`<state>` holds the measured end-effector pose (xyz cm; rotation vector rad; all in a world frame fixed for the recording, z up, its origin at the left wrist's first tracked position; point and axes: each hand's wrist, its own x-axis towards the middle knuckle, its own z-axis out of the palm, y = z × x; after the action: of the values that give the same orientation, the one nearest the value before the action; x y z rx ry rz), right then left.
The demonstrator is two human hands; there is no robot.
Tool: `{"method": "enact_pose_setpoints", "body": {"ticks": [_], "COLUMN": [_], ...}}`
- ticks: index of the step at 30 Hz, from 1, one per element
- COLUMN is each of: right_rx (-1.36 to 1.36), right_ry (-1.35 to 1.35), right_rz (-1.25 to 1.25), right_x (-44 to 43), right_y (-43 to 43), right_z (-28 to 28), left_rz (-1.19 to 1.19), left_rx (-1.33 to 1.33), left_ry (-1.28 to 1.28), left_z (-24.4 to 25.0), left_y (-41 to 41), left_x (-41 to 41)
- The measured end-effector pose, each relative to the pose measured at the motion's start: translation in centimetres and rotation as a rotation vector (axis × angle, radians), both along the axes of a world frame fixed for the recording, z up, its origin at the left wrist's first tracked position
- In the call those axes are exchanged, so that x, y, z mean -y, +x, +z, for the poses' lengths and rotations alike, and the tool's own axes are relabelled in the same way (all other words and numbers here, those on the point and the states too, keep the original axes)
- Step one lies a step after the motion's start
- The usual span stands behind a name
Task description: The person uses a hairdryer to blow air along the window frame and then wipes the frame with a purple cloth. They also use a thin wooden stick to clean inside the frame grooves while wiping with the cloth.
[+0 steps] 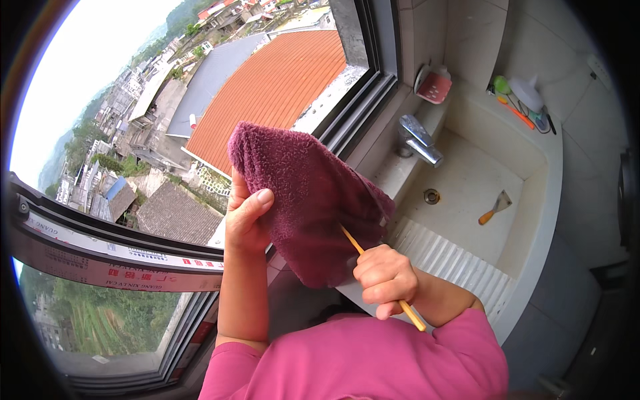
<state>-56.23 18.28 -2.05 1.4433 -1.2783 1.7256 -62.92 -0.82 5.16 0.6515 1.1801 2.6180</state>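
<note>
A folded maroon terry towel (310,200) hangs from my left hand (248,215), which pinches its upper left part with the thumb in front. My right hand (386,280) is closed around a thin yellow wooden stick (413,316). The stick's upper end meets the lower right face of the towel; whether it presses in or only touches, I cannot tell. Both hands are in front of the open window, left of the sink. Below the towel, part of my pink shirt (360,355) shows.
To the right is a stone laundry sink (555,170) with a ribbed washboard (450,255), a chrome tap (420,140) and a scraper (495,207) in its basin. Brushes (517,114) lie on the back rim, near a pink soap dish (434,87). The window frame (125,265) borders the left.
</note>
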Motion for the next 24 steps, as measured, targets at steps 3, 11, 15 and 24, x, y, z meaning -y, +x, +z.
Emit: {"method": "enact_pose_setpoints", "body": {"ticks": [3, 11, 15, 24], "right_rx": [-0.218, -0.416, -0.262, -0.115], "right_ry": [0.249, 0.357, 0.386, 0.373], "right_rz": [-0.252, -0.445, -0.412, -0.318], "right_x": [0.6, -0.2, 0.8, -0.8], "right_y": [-1.3, -6.9, -11.2, -16.5], "right_z": [0.6, 5.6, 3.0, 1.3], "left_rz": [-0.018, 0.177, 0.141, 0.292], "left_rx": [-0.082, -0.15, -0.24, -0.135], "left_ry": [-0.039, -0.294, -0.666, -0.618], "left_z": [-0.7, -4.6, -5.7, -8.0], "left_y": [-0.1, 2.3, 1.4, -0.7], "left_x": [0.6, 2.2, 1.1, -3.1]}}
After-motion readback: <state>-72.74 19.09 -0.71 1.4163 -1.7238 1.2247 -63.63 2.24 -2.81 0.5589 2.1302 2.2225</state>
